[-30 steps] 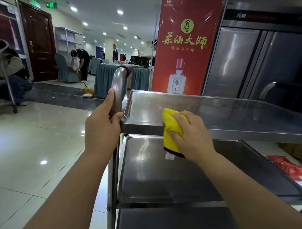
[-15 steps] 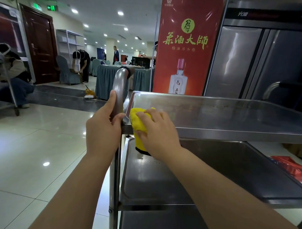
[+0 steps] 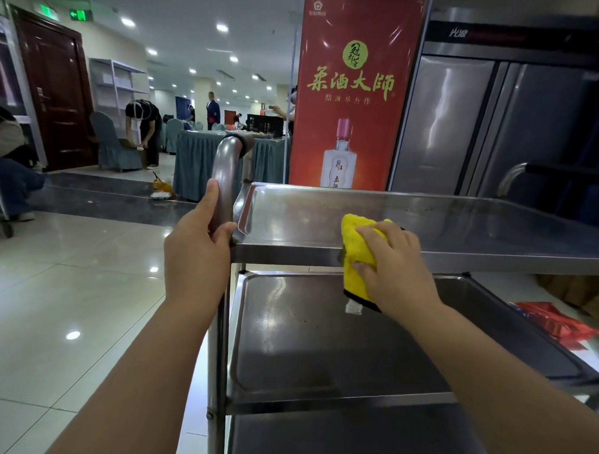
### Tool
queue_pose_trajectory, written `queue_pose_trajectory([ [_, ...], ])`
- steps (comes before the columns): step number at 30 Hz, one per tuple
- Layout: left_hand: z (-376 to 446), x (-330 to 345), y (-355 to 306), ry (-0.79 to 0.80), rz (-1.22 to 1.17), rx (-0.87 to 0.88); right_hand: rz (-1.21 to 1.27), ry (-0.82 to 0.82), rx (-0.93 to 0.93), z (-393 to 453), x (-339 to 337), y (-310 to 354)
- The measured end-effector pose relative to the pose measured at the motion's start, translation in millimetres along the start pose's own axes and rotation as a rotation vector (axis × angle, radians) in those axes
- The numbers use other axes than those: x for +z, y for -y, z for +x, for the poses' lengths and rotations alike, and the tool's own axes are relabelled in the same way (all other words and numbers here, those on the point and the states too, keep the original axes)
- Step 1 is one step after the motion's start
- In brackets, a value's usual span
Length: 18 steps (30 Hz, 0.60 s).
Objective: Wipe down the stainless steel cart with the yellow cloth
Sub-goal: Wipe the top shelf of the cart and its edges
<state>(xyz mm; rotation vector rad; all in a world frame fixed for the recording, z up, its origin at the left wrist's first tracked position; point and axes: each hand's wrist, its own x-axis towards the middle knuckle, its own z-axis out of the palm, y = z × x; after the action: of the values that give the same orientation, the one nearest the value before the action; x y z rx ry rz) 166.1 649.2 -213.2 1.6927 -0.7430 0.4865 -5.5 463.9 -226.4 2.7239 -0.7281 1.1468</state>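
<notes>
Right hand (image 3: pixel 394 267) gripping yellow cloth (image 3: pixel 357 255) on cart (image 3: pixel 292 251) edge

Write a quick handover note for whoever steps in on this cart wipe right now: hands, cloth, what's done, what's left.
Left hand: grips the cart handle post at the top shelf's near left corner, steadying the cart.
Right hand: presses the yellow cloth, folded over the top shelf's front rim, fingers on top, thumb below.
Done: cannot tell how much is wiped; the top shelf surface shows faint marks.
Left: the rest of the front rim toward the right, and the middle shelf, which shows specks. The bottom shelf is barely in view.
</notes>
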Motion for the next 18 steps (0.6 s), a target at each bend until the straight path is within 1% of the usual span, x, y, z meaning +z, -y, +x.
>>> queue_pose_trajectory([
  [5, -2, -7, 4, 0.022, 0.069, 0.032, 0.002, -0.035, 0.044, -18, -11, 0],
  [10, -22, -20, 8, 0.054, 0.064, 0.035, 0.012, -0.065, 0.047, -34, -24, 12],
  [18, -60, -47, 12, 0.108, 0.086, 0.007, 0.112, -0.031, 0.121, -56, -39, 42],
])
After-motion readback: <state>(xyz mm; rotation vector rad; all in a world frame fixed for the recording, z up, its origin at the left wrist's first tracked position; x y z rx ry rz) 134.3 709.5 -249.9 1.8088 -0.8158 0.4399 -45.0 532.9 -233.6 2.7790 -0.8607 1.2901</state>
